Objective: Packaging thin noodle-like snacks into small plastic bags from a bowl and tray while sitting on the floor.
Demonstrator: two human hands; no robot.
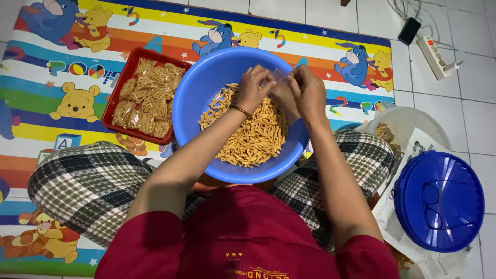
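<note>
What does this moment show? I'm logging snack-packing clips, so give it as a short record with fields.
Setting: person sitting cross-legged on a colourful cartoon play mat on white tiles.
Left hand: pinching a small clear plastic bag over the bowl.
Right hand: gripping the same bag.
Bowl: round blue plastic basin of orange stick snacks.
Tray: red rectangular tray of filled packets, beside the basin.
Nearby: blue round lid on newspaper.
</note>
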